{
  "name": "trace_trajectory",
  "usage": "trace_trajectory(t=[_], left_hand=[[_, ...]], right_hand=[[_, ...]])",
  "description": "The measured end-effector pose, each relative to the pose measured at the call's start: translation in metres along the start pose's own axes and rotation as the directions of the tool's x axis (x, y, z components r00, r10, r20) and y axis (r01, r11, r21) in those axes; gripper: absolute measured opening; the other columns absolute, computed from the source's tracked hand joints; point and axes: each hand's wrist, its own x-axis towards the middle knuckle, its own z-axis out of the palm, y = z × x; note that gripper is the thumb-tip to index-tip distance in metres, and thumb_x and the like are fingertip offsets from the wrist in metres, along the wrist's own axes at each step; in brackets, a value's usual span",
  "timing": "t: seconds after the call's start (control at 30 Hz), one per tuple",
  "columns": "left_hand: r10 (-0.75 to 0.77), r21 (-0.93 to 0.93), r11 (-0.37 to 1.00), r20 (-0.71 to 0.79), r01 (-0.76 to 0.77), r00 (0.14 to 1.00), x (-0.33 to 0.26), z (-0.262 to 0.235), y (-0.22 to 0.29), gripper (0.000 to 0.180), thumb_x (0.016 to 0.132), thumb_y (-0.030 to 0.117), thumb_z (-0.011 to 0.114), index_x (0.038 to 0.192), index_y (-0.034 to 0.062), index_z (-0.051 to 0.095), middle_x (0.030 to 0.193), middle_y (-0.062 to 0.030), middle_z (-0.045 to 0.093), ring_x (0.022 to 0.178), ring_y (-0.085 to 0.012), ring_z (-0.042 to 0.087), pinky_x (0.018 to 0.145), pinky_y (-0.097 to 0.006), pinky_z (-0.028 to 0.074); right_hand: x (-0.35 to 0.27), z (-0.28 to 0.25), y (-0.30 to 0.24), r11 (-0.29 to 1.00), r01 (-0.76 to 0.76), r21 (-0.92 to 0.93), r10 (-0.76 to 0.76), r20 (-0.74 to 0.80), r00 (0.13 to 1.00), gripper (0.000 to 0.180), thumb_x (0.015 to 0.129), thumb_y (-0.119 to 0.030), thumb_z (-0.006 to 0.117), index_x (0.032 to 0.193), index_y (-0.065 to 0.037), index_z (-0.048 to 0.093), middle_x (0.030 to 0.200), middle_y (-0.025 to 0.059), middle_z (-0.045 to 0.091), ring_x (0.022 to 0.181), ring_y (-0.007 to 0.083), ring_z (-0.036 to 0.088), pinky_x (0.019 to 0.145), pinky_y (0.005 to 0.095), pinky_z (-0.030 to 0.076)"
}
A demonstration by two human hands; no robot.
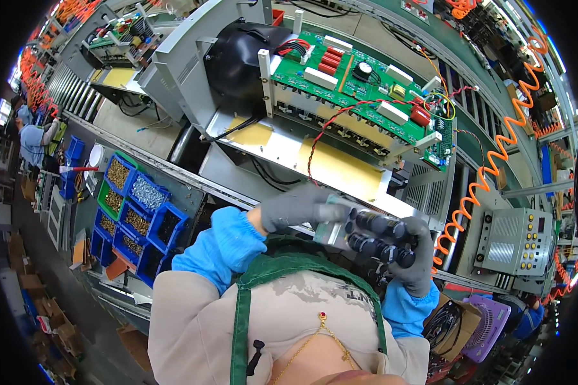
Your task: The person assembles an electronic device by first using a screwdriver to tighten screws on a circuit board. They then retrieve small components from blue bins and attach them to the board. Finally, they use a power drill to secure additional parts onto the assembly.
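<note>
1. Open metal chassis (289, 154) spread across the middle of the table, tilted, with yellow insulating sheets on its floor and a black moulded part at its upper left.
2. Green circuit board (359, 96) mounted on white standoffs above that chassis, carrying red and white blocks, with red wires looping down toward the near edge.
3. Blue parts bins (138, 215) racked at the table's left edge, filled with screws and brass-coloured hardware.
4. Small board with black cylindrical capacitors (376, 237) held up in the air at the table's near edge, just short of the chassis and not yet seated in it.
5. Left hand (298, 206), grey-gloved, fingers closed around the left end of that capacitor board.
6. Right hand (414, 253), grey-gloved, fingers curled shut around the right end, thumb hidden behind the capacitors.
7. Judged step: carrying a subassembly toward the chassis, fitting not begun.
8. Next move likely calls for turning the piece to match its mounting spot, keeping clear of the loose red wires, and lowering it squarely with both hands.
</note>
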Motion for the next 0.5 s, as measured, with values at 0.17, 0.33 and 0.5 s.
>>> trace_trajectory(t=[0.17, 0.33, 0.5], left_hand=[[0.477, 0.539, 0.841, -0.702, -0.044, 0.529, 0.001, -0.016, -0.004, 0.046, 0.078, 0.024, 0.069, 0.116, -0.0011, 0.058, 0.093, -0.0085, 0.064, 0.079, -0.0141, 0.060, 0.073, -0.029, 0.050], [0.290, 0.289, 0.950, -0.662, -0.121, 0.691, -0.006, -0.017, -0.002, 0.042, 0.082, 0.022, 0.065, 0.115, -0.0026, 0.058, 0.092, -0.0099, 0.065, 0.075, -0.0154, 0.062, 0.074, -0.028, 0.051], [0.109, -0.248, 0.955, -0.217, -0.163, 0.970, -0.053, -0.040, -0.006, 0.043, 0.087, 0.024, 0.059, 0.121, -0.0019, 0.056, 0.090, -0.0059, 0.066, 0.078, -0.0116, 0.062, 0.070, -0.025, 0.049]], right_hand=[[0.025, 0.014, 0.008, 0.996, -0.035, -0.086, 0.016, -0.212, 0.977, 0.054, 0.058, -0.002, 0.071, 0.107, -0.005, 0.050, 0.102, 0.0098, 0.055, 0.090, 0.0200, 0.059, 0.078, 0.0337, 0.049], [0.056, 0.032, 0.025, 0.987, -0.048, -0.152, 0.020, -0.184, 0.983, 0.053, 0.057, -0.006, 0.074, 0.105, -0.006, 0.050, 0.097, 0.0094, 0.058, 0.088, 0.0212, 0.062, 0.077, 0.0331, 0.051], [0.085, 0.052, 0.018, 0.986, 0.008, -0.167, -0.025, -0.099, 0.995, 0.051, 0.057, -0.010, 0.072, 0.104, -0.007, 0.052, 0.096, 0.0109, 0.060, 0.086, 0.0227, 0.062, 0.077, 0.0349, 0.051]])
